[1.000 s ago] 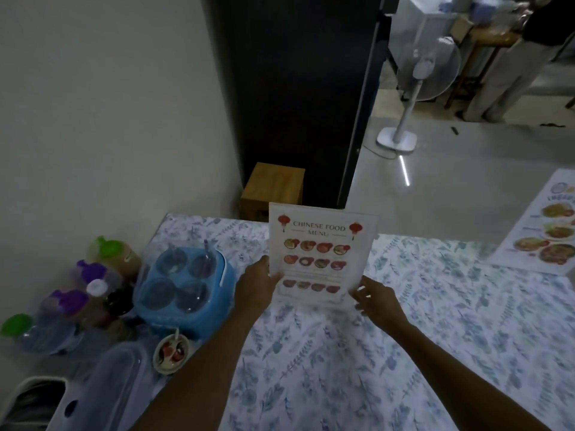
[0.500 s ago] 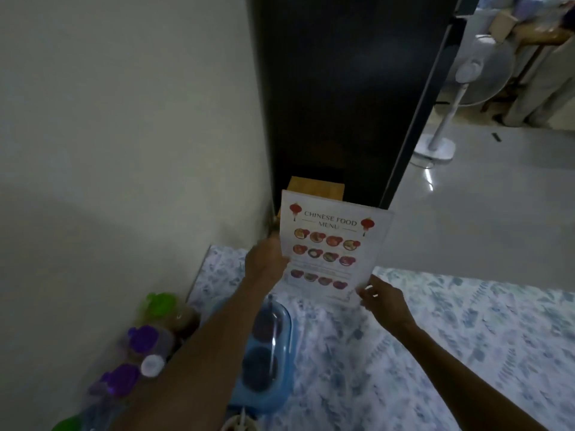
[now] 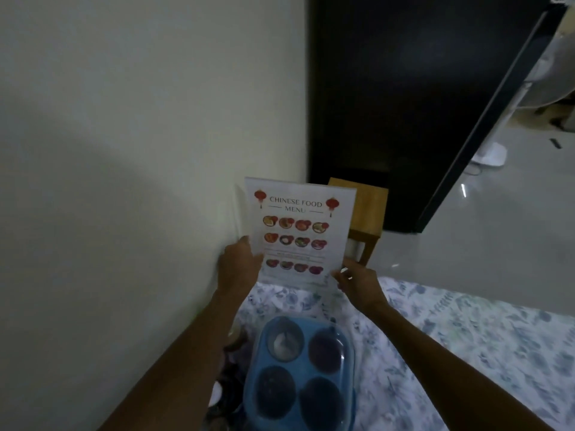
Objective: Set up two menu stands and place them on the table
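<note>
We hold the clear acrylic "Chinese Food Menu" stand upright over the floral-cloth worktop, perhaps just off it. Left hand grips its nine o'clock edge, right hand its five o'clock corner. At six o'clock sits a blue four-cup container.
</note>
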`<act>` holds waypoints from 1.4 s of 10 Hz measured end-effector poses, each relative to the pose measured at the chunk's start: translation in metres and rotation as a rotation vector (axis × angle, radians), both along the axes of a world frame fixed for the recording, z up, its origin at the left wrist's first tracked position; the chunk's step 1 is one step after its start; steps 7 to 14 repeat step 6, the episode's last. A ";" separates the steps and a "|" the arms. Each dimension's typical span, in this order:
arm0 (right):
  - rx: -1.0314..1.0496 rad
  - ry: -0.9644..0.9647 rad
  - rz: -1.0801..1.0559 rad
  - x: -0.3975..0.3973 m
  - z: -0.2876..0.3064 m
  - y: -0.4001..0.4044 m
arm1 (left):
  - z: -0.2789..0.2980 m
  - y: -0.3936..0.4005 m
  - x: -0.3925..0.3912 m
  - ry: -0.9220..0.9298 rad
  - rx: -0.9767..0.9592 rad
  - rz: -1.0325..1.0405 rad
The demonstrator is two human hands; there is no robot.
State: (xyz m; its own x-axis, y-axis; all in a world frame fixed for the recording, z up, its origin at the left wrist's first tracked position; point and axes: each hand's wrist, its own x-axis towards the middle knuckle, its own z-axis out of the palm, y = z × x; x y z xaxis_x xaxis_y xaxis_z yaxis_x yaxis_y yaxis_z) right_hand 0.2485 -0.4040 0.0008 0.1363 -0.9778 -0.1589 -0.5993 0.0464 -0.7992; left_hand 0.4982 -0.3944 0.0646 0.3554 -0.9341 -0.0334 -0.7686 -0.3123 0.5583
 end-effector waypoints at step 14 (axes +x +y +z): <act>0.043 -0.005 0.025 0.034 0.008 -0.013 | -0.008 0.020 -0.010 0.114 0.032 0.046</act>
